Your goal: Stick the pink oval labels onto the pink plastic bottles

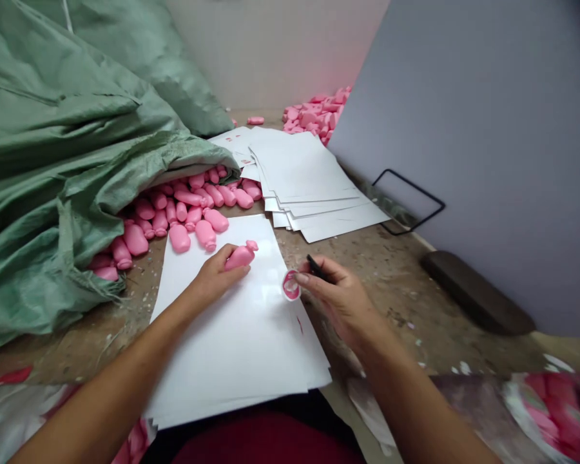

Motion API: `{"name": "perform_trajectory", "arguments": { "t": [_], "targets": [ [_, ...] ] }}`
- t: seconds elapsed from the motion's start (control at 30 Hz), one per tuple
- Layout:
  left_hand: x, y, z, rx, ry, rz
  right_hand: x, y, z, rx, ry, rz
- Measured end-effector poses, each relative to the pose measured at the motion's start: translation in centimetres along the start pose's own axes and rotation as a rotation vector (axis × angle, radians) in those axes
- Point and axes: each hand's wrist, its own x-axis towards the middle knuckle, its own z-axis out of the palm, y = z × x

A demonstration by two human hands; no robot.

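My left hand (217,274) is closed around a small pink plastic bottle (240,256), its narrow neck pointing up to the right, over a stack of white paper sheets (222,348). Level with it on the right, my right hand (336,290) pinches a short black stick-like tool (316,266); its tip is hidden. At the same fingertips is a small round white-rimmed piece (291,285), pink inside, perhaps a shallow cup. Several more pink bottles (205,233) rest on the paper's far end, beyond my left hand.
A green woven sack (77,148) spills pink bottles on the left. More white sheets (304,167) lie behind, with a pink heap (319,113) at the back. To the right stand a large grey panel (473,161), a black wire frame (415,200) and a dark rounded block (476,293).
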Motion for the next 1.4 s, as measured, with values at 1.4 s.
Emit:
{"name": "perform_trajectory", "arguments": {
  "t": [1.4],
  "targets": [
    [-13.4,0.8,5.1,-0.926,0.000,-0.186,-7.9,1.9,5.2,-0.171,-0.096,-0.087]
  ]
}}
